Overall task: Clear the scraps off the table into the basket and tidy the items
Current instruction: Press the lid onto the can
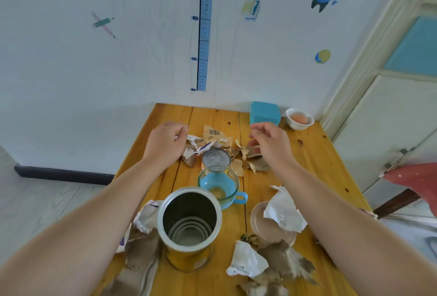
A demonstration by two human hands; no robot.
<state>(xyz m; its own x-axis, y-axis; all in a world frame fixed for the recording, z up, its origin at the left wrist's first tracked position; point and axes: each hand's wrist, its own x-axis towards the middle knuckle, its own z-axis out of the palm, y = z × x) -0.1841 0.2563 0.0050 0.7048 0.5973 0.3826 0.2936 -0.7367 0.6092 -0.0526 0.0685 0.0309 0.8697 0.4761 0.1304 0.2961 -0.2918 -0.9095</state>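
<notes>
A narrow orange-stained pine table (pixel 312 154) stands against a white wall with cartoon stickers and a blue height-ruler strip (pixel 203 35); a pale panelled door (pixel 387 106) stands to the right.

Both bare forearms reach forward over the table toward a heap of torn brown and white paper scraps (pixel 217 144) near the far middle. The left hand (pixel 165 142) is palm down at the heap's left edge, fingers curled loosely inward; their tips touch or nearly touch a white scrap, and whether it is actually gripped cannot be told. The right hand (pixel 269 142) hovers over the heap's right side, fingers half open and bent, thumb and forefinger close to a brown scrap without clearly closing on it.

In the near left lies crumpled brown and white paper (pixel 139 243), touching an open silver metal can with a yellow label (pixel 189 227), upright and empty. Behind it a clear glass bowl (pixel 218 184) sits in a light blue plastic cup with a handle (pixel 238 198), and a round silver can lid (pixel 216 157) lies just beyond at the heap's edge. To the right a white torn paper piece (pixel 283 210) rests on a clear round plastic lid (pixel 262 224), with more brown and white scraps (pixel 267 265) in front. At the far right corner are a teal square box (pixel 264 113) and a small white bowl holding a brown egg (pixel 299 119).
</notes>
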